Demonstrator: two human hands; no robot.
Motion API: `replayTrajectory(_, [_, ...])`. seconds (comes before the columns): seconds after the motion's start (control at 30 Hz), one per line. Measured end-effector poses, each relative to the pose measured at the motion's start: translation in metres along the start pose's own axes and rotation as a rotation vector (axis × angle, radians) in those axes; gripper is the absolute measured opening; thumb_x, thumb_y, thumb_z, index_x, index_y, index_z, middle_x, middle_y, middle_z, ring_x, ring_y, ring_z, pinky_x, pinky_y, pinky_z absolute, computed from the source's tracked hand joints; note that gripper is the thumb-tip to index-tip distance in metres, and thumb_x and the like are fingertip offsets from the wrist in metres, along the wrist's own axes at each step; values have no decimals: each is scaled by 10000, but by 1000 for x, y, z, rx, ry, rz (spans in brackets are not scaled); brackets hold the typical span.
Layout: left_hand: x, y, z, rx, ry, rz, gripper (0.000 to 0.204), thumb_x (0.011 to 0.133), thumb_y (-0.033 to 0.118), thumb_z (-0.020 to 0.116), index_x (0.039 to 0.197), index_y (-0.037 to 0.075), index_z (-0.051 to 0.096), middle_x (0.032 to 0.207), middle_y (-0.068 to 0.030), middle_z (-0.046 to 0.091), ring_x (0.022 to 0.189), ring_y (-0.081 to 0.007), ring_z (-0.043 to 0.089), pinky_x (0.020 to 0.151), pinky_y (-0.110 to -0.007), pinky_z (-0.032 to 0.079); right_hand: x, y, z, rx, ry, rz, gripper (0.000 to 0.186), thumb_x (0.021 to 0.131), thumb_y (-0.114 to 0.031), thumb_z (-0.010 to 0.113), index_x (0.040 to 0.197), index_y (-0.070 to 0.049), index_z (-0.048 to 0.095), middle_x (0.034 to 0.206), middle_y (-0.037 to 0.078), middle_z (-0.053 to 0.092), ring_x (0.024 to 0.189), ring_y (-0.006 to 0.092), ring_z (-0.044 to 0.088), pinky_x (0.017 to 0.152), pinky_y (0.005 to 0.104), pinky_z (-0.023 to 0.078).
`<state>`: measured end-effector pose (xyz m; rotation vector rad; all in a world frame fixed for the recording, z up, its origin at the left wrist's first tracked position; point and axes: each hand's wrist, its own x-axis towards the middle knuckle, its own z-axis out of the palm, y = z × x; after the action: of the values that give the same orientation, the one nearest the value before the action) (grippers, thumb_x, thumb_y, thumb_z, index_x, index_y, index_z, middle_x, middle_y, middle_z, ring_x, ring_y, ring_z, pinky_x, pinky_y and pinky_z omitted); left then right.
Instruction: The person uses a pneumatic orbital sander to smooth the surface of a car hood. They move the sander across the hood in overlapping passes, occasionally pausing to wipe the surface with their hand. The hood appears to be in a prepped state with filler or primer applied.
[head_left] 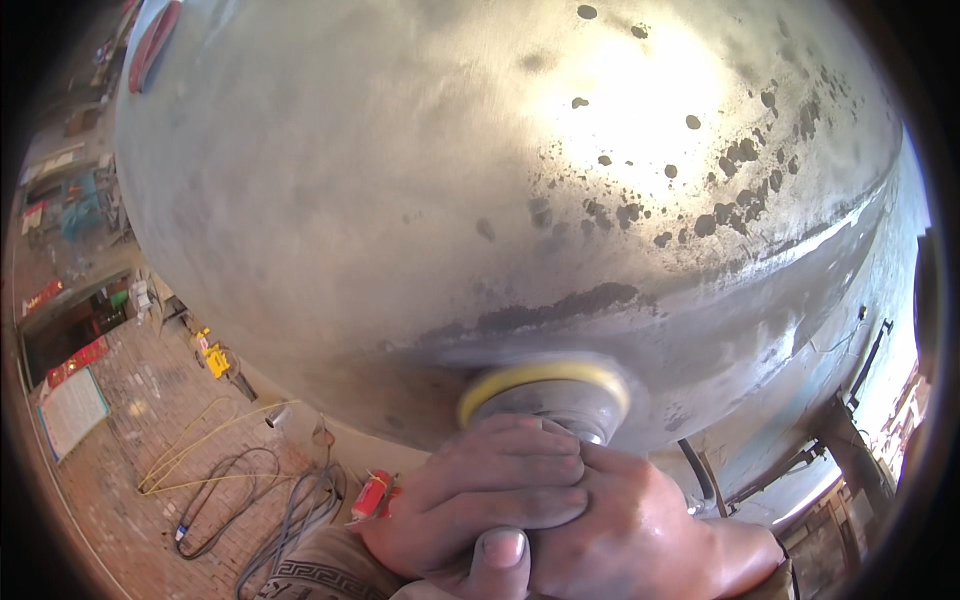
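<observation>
A large, rounded metal vessel (330, 200) fills most of the view, its dull grey surface marked with dark spots and smudges. Against its lower side rests a disc sander (540, 398) with a yellow-edged round pad, blurred as if spinning. My right hand (640, 515) is closed around the sander's body, its forearm coming in from the lower right. Over it from the left lies my left hand (480, 485), fingers wrapped across the right hand and the back of the tool, thumb tucked below. Both hands hide most of the sander's body.
Grey cables (310, 505) and a thin yellow cord (180, 460) lie on the brick floor (140, 410) at left. A yellow tool (213, 358) and a red object (372, 494) sit near the vessel. Dark metal beams (850, 450) stand at right.
</observation>
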<state>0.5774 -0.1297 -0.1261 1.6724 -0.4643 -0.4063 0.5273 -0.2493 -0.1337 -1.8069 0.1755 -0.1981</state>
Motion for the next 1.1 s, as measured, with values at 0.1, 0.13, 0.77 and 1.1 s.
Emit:
replayTrajectory(0.1, [-14, -8, 24, -37, 154, 28, 441, 1097, 332, 448, 869, 7, 640, 844, -180, 701, 856, -353, 727, 913, -531, 589, -9, 0, -18, -58, -79, 20, 294, 990, -235, 625, 764, -59, 689, 778, 127, 692, 742, 358, 741, 654, 426, 642])
replayTrajectory(0.13, [-17, -11, 26, -22, 166, 37, 445, 1093, 332, 444, 860, 8, 641, 848, -185, 706, 844, -353, 726, 911, -531, 591, -9, -4, -25, -81, -147, 57, 286, 988, -229, 625, 769, -58, 690, 782, 126, 694, 746, 355, 742, 651, 424, 641])
replayTrajectory(0.77, [-2, -22, 28, -176, 309, 183, 317, 976, 193, 615, 851, -75, 730, 862, -247, 754, 805, -363, 770, 837, -512, 633, 2, -3, -11, 23, -34, 5, 336, 1029, -253, 609, 753, -74, 678, 785, 126, 681, 704, 341, 725, 629, 433, 635])
replayTrajectory(1.1, [-6, -11, 27, -153, 366, 72, 307, 986, 190, 600, 855, -57, 728, 885, -257, 755, 825, -345, 770, 862, -498, 633, 5, -7, -21, -52, -210, 32, 290, 997, -246, 634, 773, -68, 674, 775, 126, 673, 710, 358, 724, 651, 437, 640])
